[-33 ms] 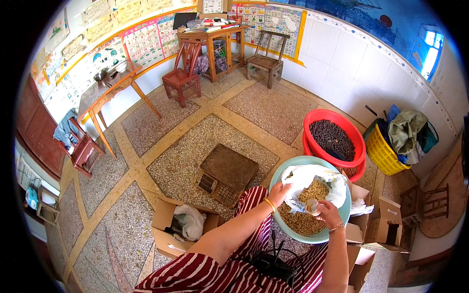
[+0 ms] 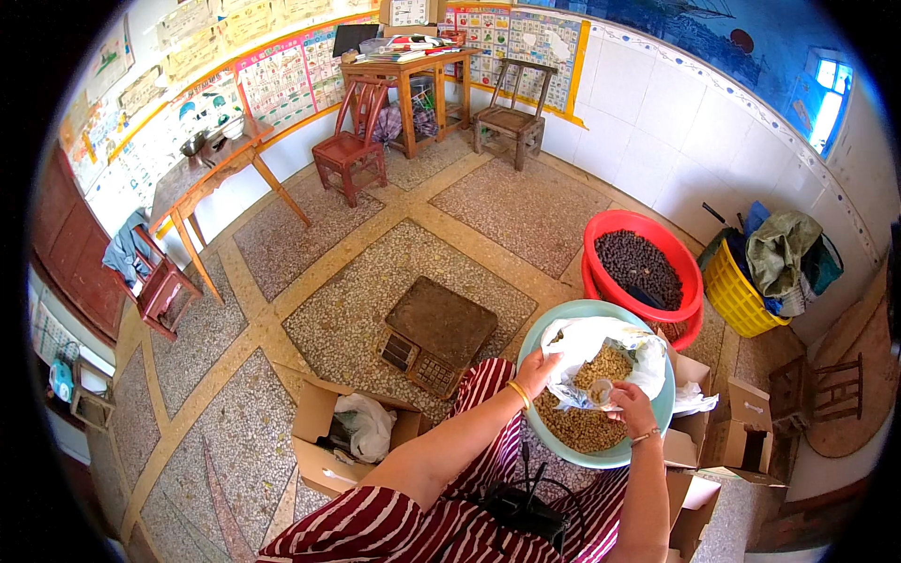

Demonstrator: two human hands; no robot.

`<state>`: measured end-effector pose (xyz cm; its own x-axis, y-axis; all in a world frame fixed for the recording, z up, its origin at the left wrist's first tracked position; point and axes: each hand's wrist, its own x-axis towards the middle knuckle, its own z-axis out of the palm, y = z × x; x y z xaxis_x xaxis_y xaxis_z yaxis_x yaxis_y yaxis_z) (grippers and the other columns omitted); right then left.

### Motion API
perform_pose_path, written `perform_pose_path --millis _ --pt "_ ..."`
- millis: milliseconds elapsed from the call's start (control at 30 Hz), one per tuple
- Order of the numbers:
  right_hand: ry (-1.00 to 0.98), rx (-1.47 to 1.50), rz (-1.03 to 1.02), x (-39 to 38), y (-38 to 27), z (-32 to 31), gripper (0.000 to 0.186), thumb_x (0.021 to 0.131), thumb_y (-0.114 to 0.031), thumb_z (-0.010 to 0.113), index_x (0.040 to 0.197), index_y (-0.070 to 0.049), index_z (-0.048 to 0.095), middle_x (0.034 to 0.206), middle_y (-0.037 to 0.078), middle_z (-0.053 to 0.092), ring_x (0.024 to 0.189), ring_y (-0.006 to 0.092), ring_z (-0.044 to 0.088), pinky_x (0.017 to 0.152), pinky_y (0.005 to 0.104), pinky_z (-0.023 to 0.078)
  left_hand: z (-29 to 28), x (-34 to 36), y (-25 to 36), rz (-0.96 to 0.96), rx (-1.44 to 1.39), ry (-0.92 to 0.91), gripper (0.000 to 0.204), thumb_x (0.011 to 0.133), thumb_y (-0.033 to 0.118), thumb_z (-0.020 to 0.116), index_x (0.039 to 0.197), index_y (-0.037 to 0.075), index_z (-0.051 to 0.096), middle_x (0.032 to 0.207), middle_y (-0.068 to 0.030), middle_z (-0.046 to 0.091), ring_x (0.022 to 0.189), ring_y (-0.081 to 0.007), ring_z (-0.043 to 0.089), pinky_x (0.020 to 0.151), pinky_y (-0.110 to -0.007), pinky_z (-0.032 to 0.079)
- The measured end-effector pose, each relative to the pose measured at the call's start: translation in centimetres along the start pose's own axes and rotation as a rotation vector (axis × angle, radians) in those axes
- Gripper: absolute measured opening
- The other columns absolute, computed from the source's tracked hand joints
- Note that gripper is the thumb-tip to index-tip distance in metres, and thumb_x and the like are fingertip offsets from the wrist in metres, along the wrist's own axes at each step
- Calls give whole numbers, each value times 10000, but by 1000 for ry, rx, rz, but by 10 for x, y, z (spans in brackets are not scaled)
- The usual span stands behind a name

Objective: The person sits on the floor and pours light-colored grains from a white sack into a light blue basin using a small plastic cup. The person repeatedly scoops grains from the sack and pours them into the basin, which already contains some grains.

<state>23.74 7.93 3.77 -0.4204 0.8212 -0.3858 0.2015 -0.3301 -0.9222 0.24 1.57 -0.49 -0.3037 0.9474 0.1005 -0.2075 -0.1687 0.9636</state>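
Note:
A pale green basin (image 2: 664,410) rests by my lap, with small tan kernels (image 2: 574,427) in its bottom. Inside it stands a white plastic bag (image 2: 646,361), its mouth spread and more tan kernels showing within. My left hand (image 2: 538,372) grips the bag's left edge. A small clear cup (image 2: 600,392) is pinched in my right hand (image 2: 633,408), over the kernels at the bag's mouth. What the cup holds is too small to tell.
A dark platform scale (image 2: 441,324) lies on the floor ahead. Beyond the basin are stacked red basins (image 2: 690,272) with dark round nuts, and a yellow basket (image 2: 741,291). Open cardboard boxes (image 2: 314,422) flank my legs. A black device (image 2: 526,511) sits on my lap.
The clear cup has shifted and tilted slightly in my right hand. My left hand keeps its place on the bag.

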Motion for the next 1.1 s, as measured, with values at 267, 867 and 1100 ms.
perform_pose_path --millis 267,867,1100 --pt "430 -914 -580 38 8 26 359 657 -221 697 955 -51 590 925 144 557 921 293 517 819 388 423 -2 4 -12 -12 -19 -8 337 903 241 498 1117 -18 527 1018 -44 586 931 -117 534 825 -266 428" --pt "243 -147 -347 8 8 18 377 734 -128 673 1082 -49 549 927 58 563 800 136 555 674 282 477 -6 0 -4 -30 124 29 415 887 330 496 1110 -19 525 995 -62 585 911 -136 529 818 -282 415" --pt "-171 -386 -129 -18 50 5 387 748 -211 663 1067 -15 566 885 43 592 778 114 565 659 259 469 -8 5 -3 -172 388 17 400 871 302 495 1114 -15 510 965 -71 582 881 -138 522 797 -289 416"
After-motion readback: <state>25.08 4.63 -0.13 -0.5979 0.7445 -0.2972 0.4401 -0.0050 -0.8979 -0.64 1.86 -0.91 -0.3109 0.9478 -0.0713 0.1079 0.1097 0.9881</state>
